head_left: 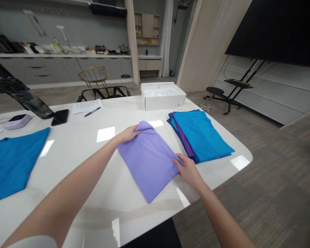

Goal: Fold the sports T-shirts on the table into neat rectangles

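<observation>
A folded lavender cloth (150, 158), perhaps a shirt, lies at a slant in front of me, partly raised from the white table (93, 193). My left hand (130, 133) grips its far left edge between thumb and fingers. At the near right edge, my right hand (187, 167) pinches the fabric, thumb on top. Just right of the lavender cloth sits a stack of folded fabric, with a bright blue cloth (203, 134) uppermost and a purple cloth (184, 139) showing below it. Another blue cloth (15, 162) is spread out on the left of the table.
An open white box (164, 101) stands at the far edge. Farther left are a pen (92, 111), a printed sheet (86, 106), a black phone (60, 117), a handheld vacuum (26, 96) and a lilac device (17, 122). A black chair (103, 93) is behind the table.
</observation>
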`<state>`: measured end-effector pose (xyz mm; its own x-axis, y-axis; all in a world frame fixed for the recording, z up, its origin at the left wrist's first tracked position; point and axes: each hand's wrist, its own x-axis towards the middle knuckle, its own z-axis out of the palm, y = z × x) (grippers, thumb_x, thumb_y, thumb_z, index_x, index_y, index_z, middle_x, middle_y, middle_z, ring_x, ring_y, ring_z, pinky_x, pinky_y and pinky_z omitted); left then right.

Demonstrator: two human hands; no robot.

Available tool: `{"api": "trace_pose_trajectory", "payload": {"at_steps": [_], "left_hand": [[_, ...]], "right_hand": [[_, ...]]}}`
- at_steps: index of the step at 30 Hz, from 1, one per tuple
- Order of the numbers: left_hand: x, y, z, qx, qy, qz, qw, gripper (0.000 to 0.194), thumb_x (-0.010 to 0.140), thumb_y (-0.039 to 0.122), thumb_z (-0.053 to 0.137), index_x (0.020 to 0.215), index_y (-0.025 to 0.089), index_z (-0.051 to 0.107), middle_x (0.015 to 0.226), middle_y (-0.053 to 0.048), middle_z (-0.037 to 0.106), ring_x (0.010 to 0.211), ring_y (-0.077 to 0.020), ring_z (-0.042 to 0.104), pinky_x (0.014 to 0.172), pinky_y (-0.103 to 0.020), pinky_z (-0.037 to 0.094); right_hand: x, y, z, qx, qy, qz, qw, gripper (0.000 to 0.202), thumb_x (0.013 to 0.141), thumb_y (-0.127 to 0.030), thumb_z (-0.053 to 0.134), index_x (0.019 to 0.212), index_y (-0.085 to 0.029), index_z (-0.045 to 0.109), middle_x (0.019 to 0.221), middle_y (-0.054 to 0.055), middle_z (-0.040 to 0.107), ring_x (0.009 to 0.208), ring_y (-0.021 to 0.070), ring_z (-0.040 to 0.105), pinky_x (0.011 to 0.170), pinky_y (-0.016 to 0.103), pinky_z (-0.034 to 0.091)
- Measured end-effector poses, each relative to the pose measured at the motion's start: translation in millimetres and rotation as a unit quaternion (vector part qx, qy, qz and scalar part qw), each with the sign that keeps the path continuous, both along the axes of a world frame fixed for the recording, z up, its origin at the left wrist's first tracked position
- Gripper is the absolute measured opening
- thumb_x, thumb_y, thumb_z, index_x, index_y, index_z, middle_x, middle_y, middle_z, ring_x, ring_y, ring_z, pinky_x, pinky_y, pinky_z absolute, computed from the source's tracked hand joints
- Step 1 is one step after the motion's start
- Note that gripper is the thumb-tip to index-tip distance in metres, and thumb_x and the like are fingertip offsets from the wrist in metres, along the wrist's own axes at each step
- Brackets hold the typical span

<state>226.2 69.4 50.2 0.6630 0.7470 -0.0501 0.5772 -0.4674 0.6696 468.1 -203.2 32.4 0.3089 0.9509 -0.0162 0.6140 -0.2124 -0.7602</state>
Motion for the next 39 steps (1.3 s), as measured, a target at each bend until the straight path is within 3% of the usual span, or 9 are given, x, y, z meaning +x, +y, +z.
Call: {"api": "trace_pose_trajectory", "payload": {"at_steps": [6,12,15,18,22,25,33,37,39], "left_hand": [[45,-3,48.8,0.024,-0.165,-0.033,0.985,0.054,0.093,0.048,0.053,0.138,0.017,0.057,0.144,-0.008,0.060,0.132,-0.0273,0.054,0.117,-0.039,0.035],[181,11,112.0,0.099,-0.236,-0.083,0.963,0.042,0.095,0.037,0.054,0.130,0.014,0.059,0.132,-0.010,0.066,0.123,-0.0272,0.060,0.111,-0.042,0.041],[248,4,102.2,0.169,-0.163,-0.020,0.972,0.051,0.096,0.038,0.056,0.142,0.016,0.050,0.141,-0.015,0.059,0.133,-0.0300,0.052,0.115,-0.049,0.036],[281,-21,66.5,0.210,-0.049,0.007,0.976,0.065,0.098,0.042,0.053,0.156,0.020,0.033,0.162,-0.016,0.035,0.149,-0.0316,0.033,0.122,-0.059,0.020],[284,-53,23.2,0.195,0.053,-0.144,0.969,0.063,0.101,0.057,0.035,0.156,0.028,0.036,0.168,-0.009,0.025,0.155,-0.0306,0.020,0.123,-0.065,0.003],[280,-59,11.1,0.148,0.079,-0.180,0.969,0.063,0.101,0.060,0.026,0.155,0.029,0.039,0.168,-0.007,0.025,0.155,-0.0303,0.020,0.121,-0.069,0.006],[264,-44,0.4,0.094,0.013,0.064,0.993,0.065,0.101,0.051,0.036,0.157,0.019,0.033,0.168,-0.018,0.022,0.153,-0.0354,0.022,0.119,-0.067,0.019],[221,-37,-8.2,0.117,-0.009,0.057,0.991,0.049,0.101,0.043,0.042,0.142,0.019,0.052,0.155,-0.018,0.045,0.141,-0.0306,0.044,0.116,-0.052,0.035],[192,-34,-11.2,0.135,-0.022,0.032,0.990,0.036,0.101,0.035,0.043,0.127,0.019,0.063,0.136,-0.014,0.062,0.125,-0.0256,0.058,0.107,-0.041,0.045]], "right_hand": [[30,-8,40.6,0.007,0.109,-0.076,0.991,0.038,0.087,-0.049,0.060,0.111,-0.021,0.068,0.071,0.000,0.066,0.045,0.0151,0.056,0.044,0.027,0.045],[118,-21,100.0,0.036,0.088,-0.170,0.981,0.051,0.076,-0.055,0.072,0.111,-0.018,0.070,0.044,-0.006,0.048,0.036,0.0121,0.041,0.036,0.024,0.033],[172,-18,91.5,0.029,0.110,-0.223,0.968,0.059,0.068,-0.053,0.079,0.111,-0.014,0.070,0.047,-0.006,0.048,0.039,0.0108,0.042,0.038,0.024,0.032],[208,-12,57.8,0.004,0.096,-0.279,0.955,0.052,0.062,-0.045,0.081,0.102,-0.012,0.071,0.052,-0.005,0.052,0.042,0.0099,0.042,0.042,0.025,0.036],[221,-10,17.6,0.008,0.082,-0.288,0.954,0.050,0.067,-0.044,0.075,0.104,-0.011,0.073,0.056,-0.002,0.056,0.046,0.0115,0.043,0.045,0.026,0.036],[222,-9,10.2,0.022,0.027,-0.265,0.964,0.049,0.072,-0.048,0.070,0.105,-0.012,0.074,0.068,0.004,0.066,0.057,0.0155,0.052,0.051,0.027,0.040],[226,-9,21.9,-0.041,-0.184,-0.254,0.948,0.049,0.083,-0.046,0.060,0.120,-0.015,0.070,0.085,0.009,0.069,0.073,0.0236,0.062,0.071,0.036,0.047],[197,-12,31.6,0.054,-0.350,-0.251,0.901,0.043,0.090,-0.041,0.054,0.122,-0.015,0.068,0.113,0.018,0.065,0.100,0.0319,0.061,0.084,0.043,0.047],[168,-5,39.3,0.107,-0.358,-0.201,0.905,0.037,0.094,-0.039,0.051,0.117,-0.017,0.069,0.112,0.016,0.066,0.097,0.0294,0.062,0.084,0.041,0.048]]}}
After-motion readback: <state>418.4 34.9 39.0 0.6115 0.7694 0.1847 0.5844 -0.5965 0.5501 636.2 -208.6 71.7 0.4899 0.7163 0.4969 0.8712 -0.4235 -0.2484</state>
